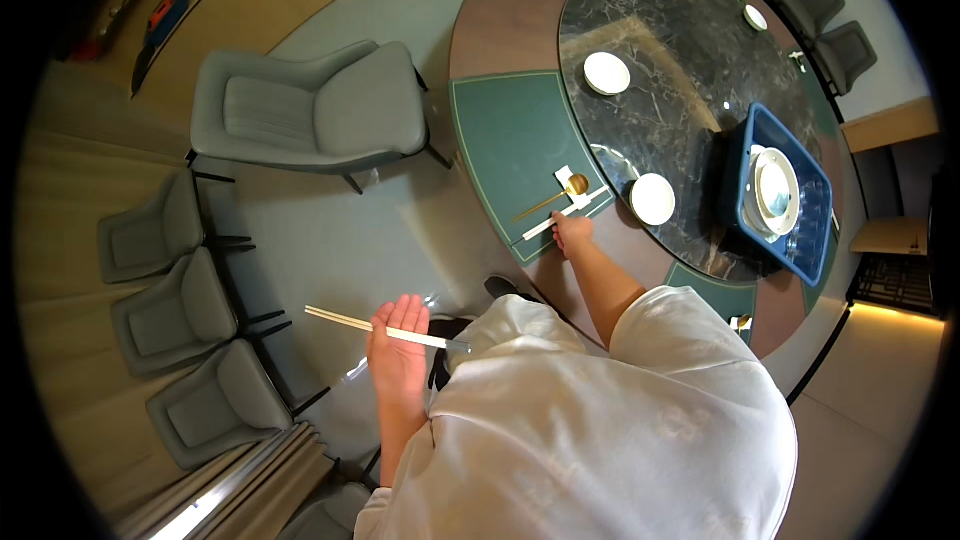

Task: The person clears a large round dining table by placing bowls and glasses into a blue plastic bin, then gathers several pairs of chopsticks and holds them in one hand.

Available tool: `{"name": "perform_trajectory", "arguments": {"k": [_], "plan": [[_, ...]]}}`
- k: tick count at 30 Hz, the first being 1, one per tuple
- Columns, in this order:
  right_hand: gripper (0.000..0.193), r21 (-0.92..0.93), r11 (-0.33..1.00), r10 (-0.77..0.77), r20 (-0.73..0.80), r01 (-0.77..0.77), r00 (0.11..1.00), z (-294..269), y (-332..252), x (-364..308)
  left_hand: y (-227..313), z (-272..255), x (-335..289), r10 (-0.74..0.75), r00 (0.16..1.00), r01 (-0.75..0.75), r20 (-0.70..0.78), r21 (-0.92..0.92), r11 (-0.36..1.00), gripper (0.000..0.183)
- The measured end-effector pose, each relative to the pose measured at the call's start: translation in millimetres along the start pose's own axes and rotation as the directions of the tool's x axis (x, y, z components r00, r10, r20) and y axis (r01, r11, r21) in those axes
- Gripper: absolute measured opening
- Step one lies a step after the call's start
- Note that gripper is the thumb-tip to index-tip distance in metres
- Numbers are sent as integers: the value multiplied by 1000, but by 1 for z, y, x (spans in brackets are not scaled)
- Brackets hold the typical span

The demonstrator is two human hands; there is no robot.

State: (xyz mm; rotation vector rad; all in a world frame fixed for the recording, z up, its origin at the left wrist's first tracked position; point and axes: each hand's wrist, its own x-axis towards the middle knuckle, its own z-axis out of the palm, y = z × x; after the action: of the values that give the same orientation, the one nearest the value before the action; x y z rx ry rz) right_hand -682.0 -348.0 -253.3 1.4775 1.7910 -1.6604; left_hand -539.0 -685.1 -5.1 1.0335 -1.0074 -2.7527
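A pair of chopsticks [350, 321] with pale tips and white and dark ends lies across my left hand [400, 340]. The thumb pins it to the palm while the fingers stretch out. Over the table's near edge reaches my right hand [572, 235], its fingertips closed at another white pair of chopsticks [590, 201] on a green placemat [515, 135]. Beside that pair, a gold spoon [577, 184] rests on a small white holder [563, 176]. A stack of white plates [652, 199] stands on the dark marble turntable [690, 130], just right of my right hand.
On the turntable's right, a blue tub [741, 180] holds white plates and bowls [774, 188]. More white plates [607, 73] sit farther back. A grey chair [370, 105] stands left of the round table; several others [180, 305] line the curtain. Another gold spoon [740, 323] lies at the right placemat.
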Motion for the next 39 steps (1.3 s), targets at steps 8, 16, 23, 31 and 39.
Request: {"name": "perform_trajectory", "arguments": {"k": [8, 16, 23, 31, 39], "plan": [[30, 157, 987, -39, -40, 45, 998, 16, 9, 8, 55, -22, 67, -70, 991, 66, 115, 35, 997, 38], [26, 348, 894, -242, -154, 282, 958, 52, 9, -46, 158, -39, 124, -168, 936, 147, 309, 90, 985, 40], [25, 170, 752, -659, 243, 637, 712, 190, -126, -223, 288, -100, 153, -157, 898, 67, 410, 225, 972, 44], [20, -104, 605, -208, 936, 789, 283, 410, -187, -490, 385, -166, 180, -73, 899, 12, 432, 142, 990, 46], [23, -297, 406, 162, 954, 864, 252, 560, -145, -559, 439, -209, 190, -69, 887, 79, 457, -3, 997, 41]]}}
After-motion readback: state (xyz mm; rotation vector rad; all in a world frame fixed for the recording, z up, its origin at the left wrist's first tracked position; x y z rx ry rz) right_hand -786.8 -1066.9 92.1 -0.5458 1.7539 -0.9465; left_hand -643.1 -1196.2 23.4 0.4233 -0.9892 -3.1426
